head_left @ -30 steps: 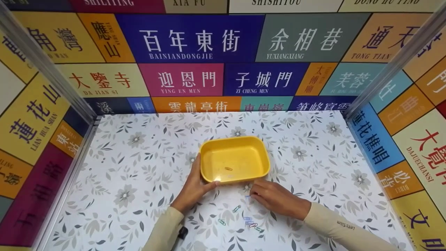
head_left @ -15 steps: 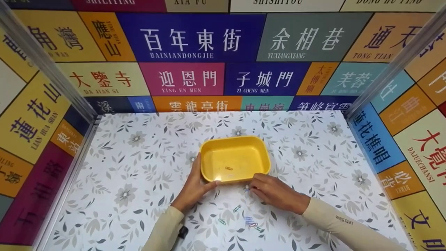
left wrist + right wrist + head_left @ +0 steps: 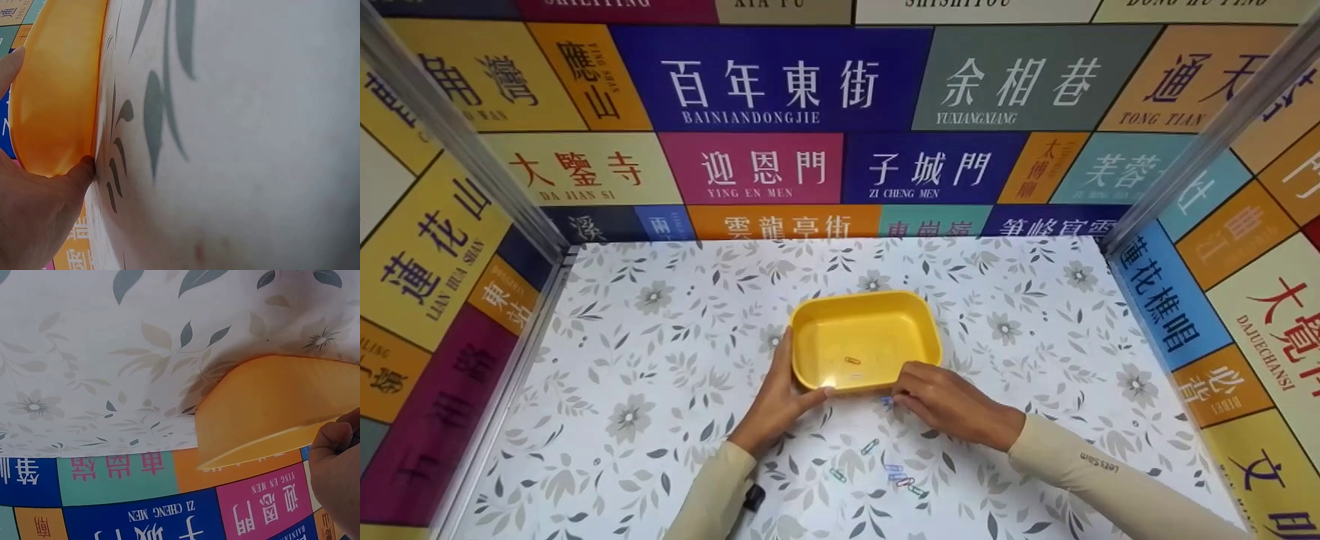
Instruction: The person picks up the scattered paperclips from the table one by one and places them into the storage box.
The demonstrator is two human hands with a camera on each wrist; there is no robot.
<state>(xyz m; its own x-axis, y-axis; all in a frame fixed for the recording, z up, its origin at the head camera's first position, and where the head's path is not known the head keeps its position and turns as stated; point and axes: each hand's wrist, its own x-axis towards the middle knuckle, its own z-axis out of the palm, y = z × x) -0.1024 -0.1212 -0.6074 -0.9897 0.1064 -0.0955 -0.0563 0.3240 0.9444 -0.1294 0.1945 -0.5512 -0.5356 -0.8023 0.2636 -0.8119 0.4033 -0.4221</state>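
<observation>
A yellow plastic box (image 3: 810,306) stands in the middle of the table, its inside facing up. My left hand (image 3: 775,405) holds its near left corner, thumb along the front and fingers along the left side. In the left wrist view the thumb and a finger (image 3: 12,63) lie against the box wall. Over the box's near right rim, my right hand (image 3: 941,401) pinches a blue paper clip (image 3: 887,400) that sticks out below the fingertips. An orange paper clip (image 3: 852,361) lies on the box floor.
Loose paper clips lie in front of the box: a green one (image 3: 870,448), another green one (image 3: 838,475), and a small cluster with blue clips (image 3: 893,471), a red one (image 3: 905,483) and a green one (image 3: 917,492). Printed panels (image 3: 772,79) wall the patterned tabletop (image 3: 697,300).
My right hand has moved up and slightly left to the box's near right rim, carrying the blue paper clip. The left hand and the box have stayed in place.
</observation>
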